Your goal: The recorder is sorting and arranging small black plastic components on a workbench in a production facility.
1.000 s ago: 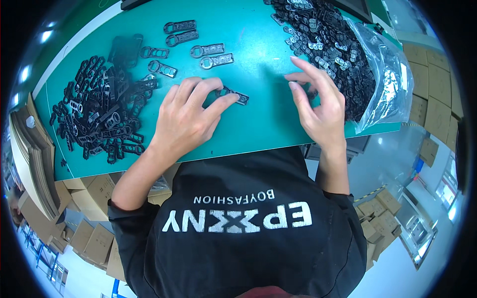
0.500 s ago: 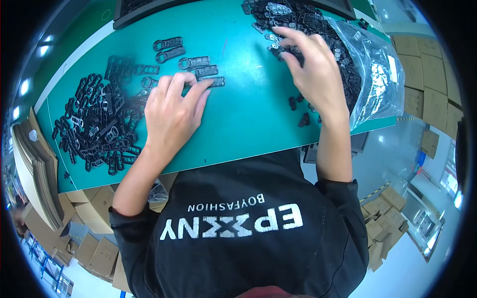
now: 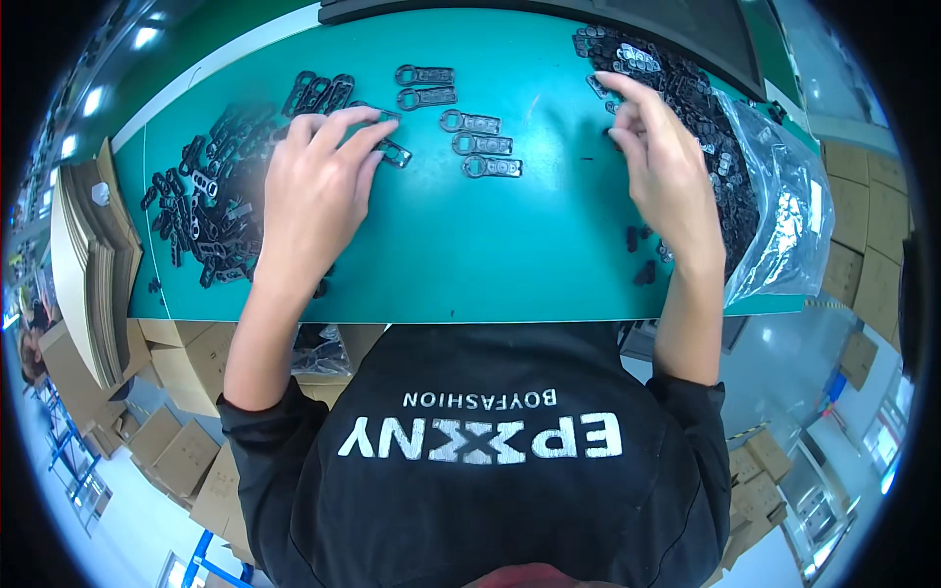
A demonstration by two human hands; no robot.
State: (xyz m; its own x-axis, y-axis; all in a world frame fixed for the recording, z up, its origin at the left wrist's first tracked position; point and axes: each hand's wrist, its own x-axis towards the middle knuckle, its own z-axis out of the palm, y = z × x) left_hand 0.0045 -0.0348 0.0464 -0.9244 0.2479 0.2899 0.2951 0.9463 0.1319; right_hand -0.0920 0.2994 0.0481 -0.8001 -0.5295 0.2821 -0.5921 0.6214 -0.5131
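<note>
The left hand lies palm-down on the teal-topped bench, left of centre in the frame, its fingers spread and stretched toward the upper edge. Their tips rest on a small flat dark metal tag with a ring at one end; the fingers press on it rather than close around it.

The right hand is in the upper right, hovering at the edge of a heap of the same dark metal tags spilling from a clear plastic bag. Its fingers are slightly curled and apart, tips just at the heap; whether they pinch a piece cannot be told.

Between the hands, in the upper middle, five matching tags lie singly in loose rows. A second dark pile of tags spreads at the left, partly under the left wrist. A stack of brown cardboard sheets stands beside the bench at the far left.
</note>
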